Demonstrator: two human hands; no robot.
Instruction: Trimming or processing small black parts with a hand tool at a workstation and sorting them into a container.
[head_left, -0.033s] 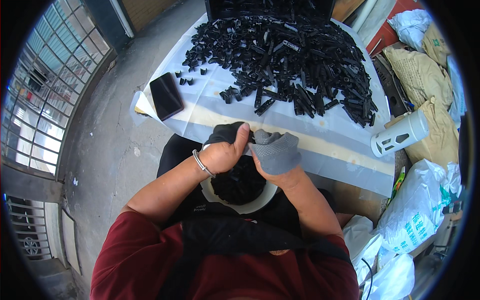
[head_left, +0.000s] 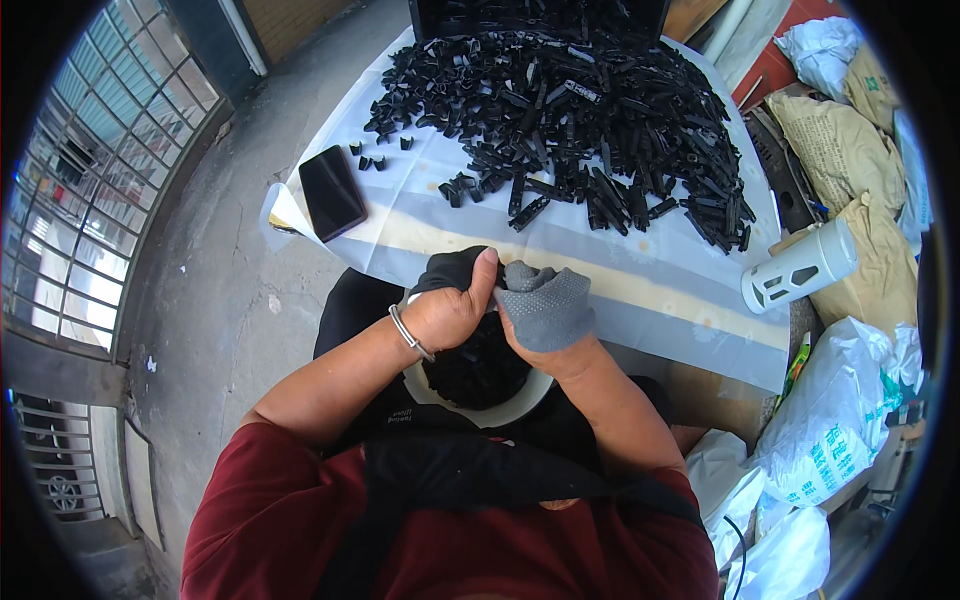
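Note:
My left hand (head_left: pixel 452 297), in a dark partial glove with a bare thumb and a metal bangle at the wrist, is closed near the front edge of the table. Against it rests my right hand (head_left: pixel 545 303), in a grey dotted glove, its fingers curled in. Whatever lies between the fingers is hidden by the gloves; a little black shows where the hands meet. Just below them a pale bowl (head_left: pixel 492 415) sits at my lap, with black plastic pieces (head_left: pixel 478 370) in it. Beyond my hands, a heap of small black plastic parts (head_left: pixel 560 110) covers the far table.
A dark phone (head_left: pixel 332 193) lies on the left of the plastic-covered table (head_left: pixel 400 240). At the right edge, a white slotted cylinder (head_left: pixel 800 267) lies on its side. Plastic bags (head_left: pixel 825 440) and brown sacks (head_left: pixel 840 140) crowd the right side. A barred window (head_left: pixel 100 170) is at left.
My right hand has shifted very slightly to the left, toward my left hand. The parts on the table look the same.

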